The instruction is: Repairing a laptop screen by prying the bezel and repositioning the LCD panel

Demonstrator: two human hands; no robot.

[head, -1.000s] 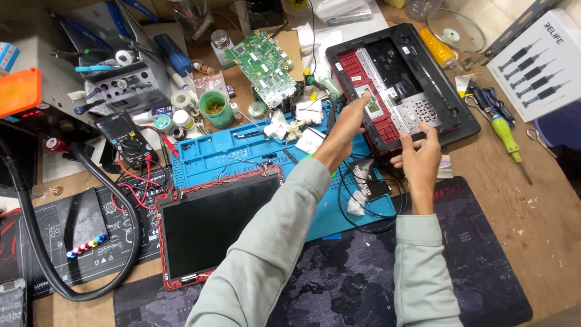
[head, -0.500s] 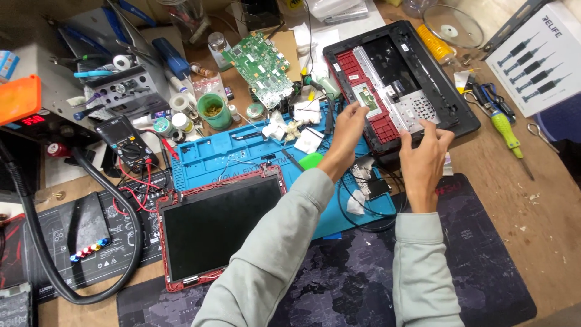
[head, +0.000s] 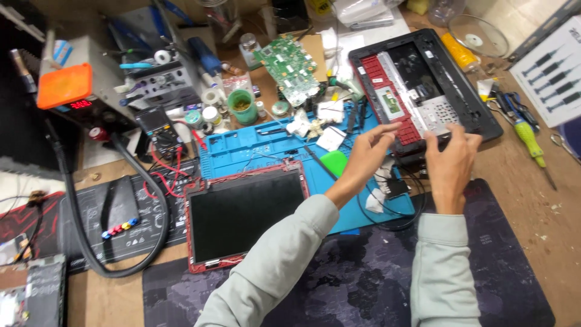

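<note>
Laptop base point(head: 423, 91) lies just beyond both hands.

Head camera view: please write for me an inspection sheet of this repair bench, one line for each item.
Surface: wooden bench with dark mat and blue silicone mat.
Job's things: opened laptop base, red inside, lying flat.
Clutter: green circuit board, loose screen panel, yellow-handled screwdriver, green cup, glass lid.
Grippers: left hand and right hand at the base's near edge, fingers pinched; anything held is too small to tell.
Cables: black cable on blue mat; thick black hose.
Surroundings: bench instruments at left.
</note>
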